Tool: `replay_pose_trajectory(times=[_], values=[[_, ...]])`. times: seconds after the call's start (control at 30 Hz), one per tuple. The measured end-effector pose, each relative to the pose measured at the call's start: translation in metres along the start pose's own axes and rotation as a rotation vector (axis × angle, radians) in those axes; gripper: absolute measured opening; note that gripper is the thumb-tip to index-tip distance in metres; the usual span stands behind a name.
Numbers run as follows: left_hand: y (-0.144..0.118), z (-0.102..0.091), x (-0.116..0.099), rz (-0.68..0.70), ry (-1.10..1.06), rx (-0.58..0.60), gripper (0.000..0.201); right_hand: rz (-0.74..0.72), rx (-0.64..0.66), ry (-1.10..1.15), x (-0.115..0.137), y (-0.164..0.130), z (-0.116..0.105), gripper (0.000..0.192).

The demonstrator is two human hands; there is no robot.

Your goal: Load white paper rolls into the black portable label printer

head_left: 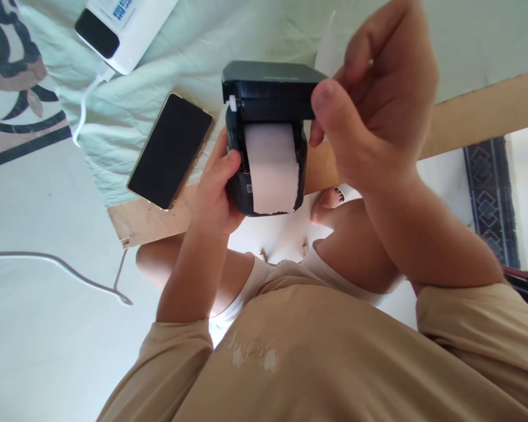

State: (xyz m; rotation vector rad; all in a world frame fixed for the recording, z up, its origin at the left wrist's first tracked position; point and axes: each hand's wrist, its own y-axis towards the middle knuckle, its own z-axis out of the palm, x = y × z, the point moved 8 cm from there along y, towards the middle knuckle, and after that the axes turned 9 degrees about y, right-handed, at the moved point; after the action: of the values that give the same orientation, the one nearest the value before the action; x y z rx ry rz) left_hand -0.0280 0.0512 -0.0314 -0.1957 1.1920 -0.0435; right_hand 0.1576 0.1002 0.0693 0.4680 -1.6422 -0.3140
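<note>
With the printer clasped in the left hand and its lid pinched at 12 o'clock by the right hand, the ragged paper strip could be caught and torn further if the lid is shut askew.

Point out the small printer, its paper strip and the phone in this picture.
printer (264, 88): head view, on its open black lid.
paper strip (273, 170): head view, mid strip.
phone (169, 149): head view, centre of dark screen.

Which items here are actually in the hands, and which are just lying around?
In use:
- small black printer, lid open, gripped by the left hand
- paper strip with a torn end, hanging out of it
- right hand, fingers on the lid's right edge

Lying about:
- phone, screen dark, on the pale cloth
- white power bank with white cable
- grey cable
</note>
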Motion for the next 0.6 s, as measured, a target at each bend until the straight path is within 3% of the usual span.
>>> replay_pose_trajectory(times=[0.13,0.23,0.37,0.47,0.6], values=[[0.000,-0.004,0.003,-0.014,-0.022,-0.005,0.036,0.016,0.005,0.161,0.000,0.005,0.005,0.043],[0.000,-0.002,0.001,-0.008,0.004,0.009,0.040,0.024,0.227,-0.131,0.004,0.006,0.017,0.026],[-0.001,0.007,-0.002,-0.020,0.016,0.082,0.053,0.216,0.556,-0.604,-0.006,-0.004,0.030,0.013],[-0.002,0.009,-0.002,-0.039,0.019,0.106,0.054,0.275,0.644,-0.681,-0.003,-0.007,0.036,0.011],[-0.004,0.010,-0.002,-0.059,0.042,0.114,0.054,0.325,0.676,-0.788,0.000,-0.004,0.036,0.025]])
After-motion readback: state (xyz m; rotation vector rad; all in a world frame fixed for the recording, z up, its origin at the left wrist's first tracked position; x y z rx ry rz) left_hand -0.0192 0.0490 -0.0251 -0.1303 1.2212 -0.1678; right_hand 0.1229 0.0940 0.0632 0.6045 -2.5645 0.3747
